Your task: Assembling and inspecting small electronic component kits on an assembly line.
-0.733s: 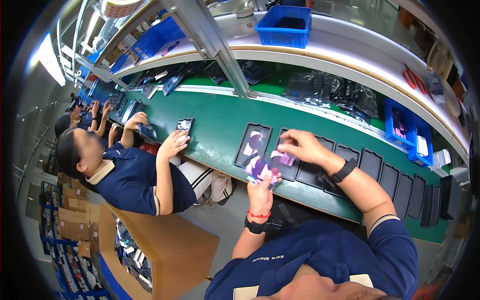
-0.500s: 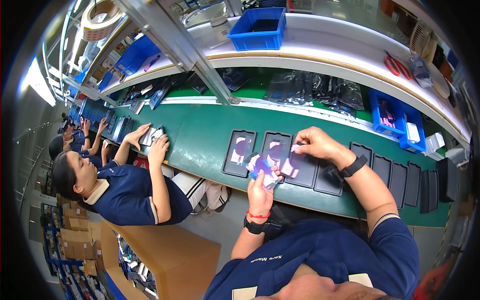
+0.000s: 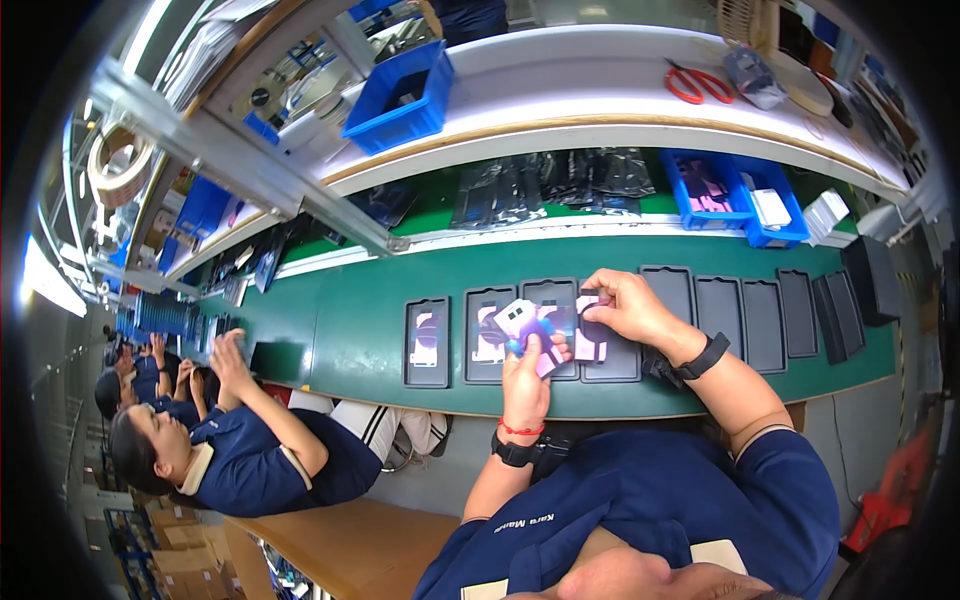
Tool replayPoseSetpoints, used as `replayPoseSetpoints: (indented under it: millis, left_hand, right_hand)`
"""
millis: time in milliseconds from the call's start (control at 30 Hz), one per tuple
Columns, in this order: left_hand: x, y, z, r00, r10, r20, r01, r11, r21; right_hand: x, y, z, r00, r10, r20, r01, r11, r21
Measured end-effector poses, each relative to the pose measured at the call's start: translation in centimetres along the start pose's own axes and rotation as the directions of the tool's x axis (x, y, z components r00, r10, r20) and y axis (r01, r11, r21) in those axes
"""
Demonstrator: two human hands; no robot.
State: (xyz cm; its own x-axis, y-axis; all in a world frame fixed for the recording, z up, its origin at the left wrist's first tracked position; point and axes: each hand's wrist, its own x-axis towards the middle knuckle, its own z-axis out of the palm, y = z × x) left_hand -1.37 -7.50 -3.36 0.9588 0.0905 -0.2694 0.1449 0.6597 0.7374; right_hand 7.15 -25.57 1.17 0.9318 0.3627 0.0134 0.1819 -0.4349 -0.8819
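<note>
My left hand point(image 3: 526, 385) holds a fanned stack of glossy pink, purple and white sheets point(image 3: 528, 322); one white sheet in it carries small dark squares. My right hand point(image 3: 632, 308) pinches another glossy pink-and-purple sheet point(image 3: 592, 343) by its top edge, over a shallow black tray point(image 3: 622, 364). Whether that sheet touches the tray bottom, I cannot tell. To the left, a black tray point(image 3: 428, 378) and the tray beside it point(image 3: 478, 374) each hold a similar pinkish sheet. Between them and my right hand, another tray point(image 3: 565, 372) is partly covered by the stack.
More black trays point(image 3: 720, 300) continue rightward along the green bench point(image 3: 345, 350). Blue bins point(image 3: 710, 218) stand behind them. A shelf above carries a blue crate point(image 3: 400, 115) and red-handled pliers point(image 3: 697, 88). A co-worker point(image 3: 255, 450) sits at left; a cardboard box point(image 3: 350, 548) stands below.
My view has shifted to the right. My right hand has brought a sheet from beside the stack to over a tray. The co-worker's hands have lifted off the bench.
</note>
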Motion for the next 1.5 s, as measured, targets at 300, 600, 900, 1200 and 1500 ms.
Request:
replayPoseSetpoints:
  millis: [300, 600, 900, 1200, 1500]
  left_hand:
    - [0.9, -2.2, 4.3, 0.974, 0.004, 0.229, -0.048, 0.981, 0.186]
    - [1.9, -3.7, 6.0, 0.956, -0.191, 0.221, 0.171, 0.979, 0.106]
    - [1.3, -6.5, 10.8, 0.911, -0.164, 0.379, 0.060, 0.961, 0.271]
    - [2.0, -8.0, 11.8, 0.869, -0.335, 0.364, 0.257, 0.935, 0.245]
    - [1.1, -9.9, 16.1, 0.792, -0.434, 0.429, 0.354, 0.900, 0.255]
  right_hand:
    - [-3.6, -0.1, -1.4, 0.968, -0.080, -0.239, 0.041, 0.986, -0.164]
    - [-6.2, 5.2, -5.7, 0.907, 0.145, -0.395, -0.191, 0.978, -0.080]
    - [-8.7, 5.1, -5.3, 0.926, 0.179, -0.332, -0.053, 0.934, 0.354]
    - [-12.5, 6.4, -11.1, 0.743, 0.072, -0.665, -0.365, 0.877, -0.313]
    - [-14.7, 6.5, -11.4, 0.759, 0.389, -0.522, -0.100, 0.862, 0.497]
